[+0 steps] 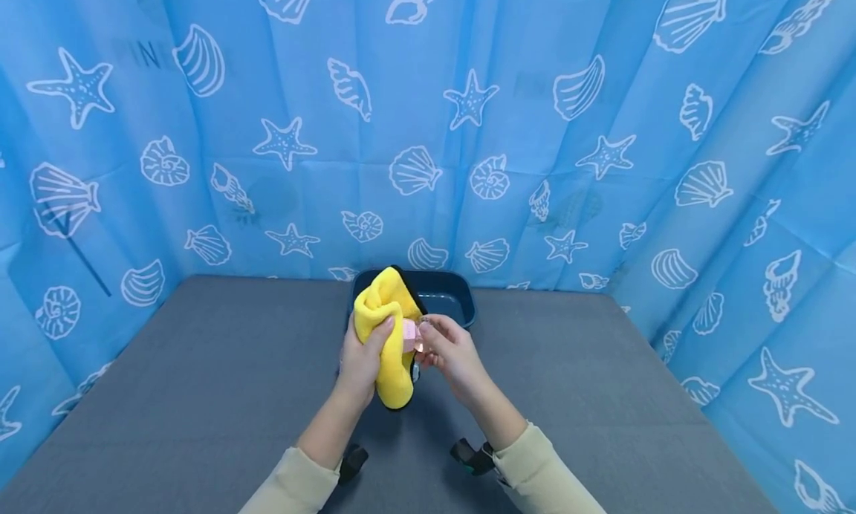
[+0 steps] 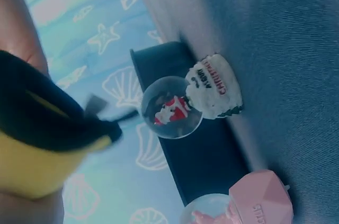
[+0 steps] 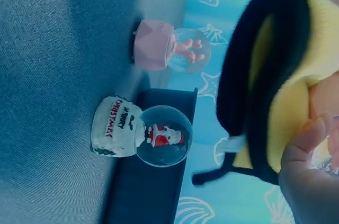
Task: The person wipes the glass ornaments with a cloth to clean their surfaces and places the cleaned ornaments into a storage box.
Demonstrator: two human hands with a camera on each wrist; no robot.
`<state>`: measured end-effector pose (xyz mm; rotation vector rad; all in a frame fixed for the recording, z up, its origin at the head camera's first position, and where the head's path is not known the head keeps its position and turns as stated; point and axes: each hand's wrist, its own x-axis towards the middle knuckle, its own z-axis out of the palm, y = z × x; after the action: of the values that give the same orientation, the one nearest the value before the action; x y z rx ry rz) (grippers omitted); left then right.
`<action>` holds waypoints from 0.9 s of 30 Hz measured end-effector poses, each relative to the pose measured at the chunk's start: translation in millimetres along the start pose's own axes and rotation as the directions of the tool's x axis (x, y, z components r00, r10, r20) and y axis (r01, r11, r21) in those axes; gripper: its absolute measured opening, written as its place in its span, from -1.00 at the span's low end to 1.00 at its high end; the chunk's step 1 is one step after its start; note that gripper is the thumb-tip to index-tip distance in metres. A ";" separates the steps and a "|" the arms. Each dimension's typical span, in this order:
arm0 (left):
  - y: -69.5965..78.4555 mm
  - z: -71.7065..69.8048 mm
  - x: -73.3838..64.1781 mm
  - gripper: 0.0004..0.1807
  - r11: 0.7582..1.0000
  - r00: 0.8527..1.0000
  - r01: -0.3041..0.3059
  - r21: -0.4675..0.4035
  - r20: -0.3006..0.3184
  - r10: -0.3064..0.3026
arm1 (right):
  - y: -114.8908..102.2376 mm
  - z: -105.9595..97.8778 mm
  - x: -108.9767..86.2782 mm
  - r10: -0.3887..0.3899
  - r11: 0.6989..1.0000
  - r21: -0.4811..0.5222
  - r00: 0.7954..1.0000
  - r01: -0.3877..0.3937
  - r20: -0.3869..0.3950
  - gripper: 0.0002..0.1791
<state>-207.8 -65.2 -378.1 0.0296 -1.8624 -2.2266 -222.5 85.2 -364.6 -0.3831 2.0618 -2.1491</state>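
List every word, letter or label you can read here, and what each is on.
"MERRY CHRISTMAS": white snow globe base
"N", faint: blue curtain, upper left
Standing pink snow globe's base: lettering too blurred to read
Tag on the yellow cloth: too blurred to read

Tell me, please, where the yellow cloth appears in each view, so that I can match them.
Head: the yellow cloth is slightly left of centre, in the left hand.
Left wrist: at the left edge, around and below mid-height.
Right wrist: on the right side, mostly in the upper half.
Shared landmark: the dark blue tray.
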 end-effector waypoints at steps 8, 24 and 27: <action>2.5 -7.2 0.2 -0.45 0.988 0.994 0.014 -0.153 0.108 0.003 | 2.1 -8.4 -0.6 0.058 0.971 0.223 0.991 -0.084 0.120 -0.54; -0.8 -1.9 -2.6 -0.35 1.000 0.998 0.021 0.014 0.064 -0.022 | 6.0 -12.6 -2.2 0.087 0.921 0.351 0.968 -0.168 0.236 -0.51; -0.8 -5.0 -0.7 -0.40 0.994 0.996 0.041 -0.102 0.080 -0.033 | 6.1 -14.0 -3.8 0.071 0.897 0.404 0.961 -0.179 0.269 -0.49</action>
<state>-206.5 -69.8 -379.9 -0.0415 -1.7952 -2.3791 -223.3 99.3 -371.5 -0.4202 1.3940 -2.2559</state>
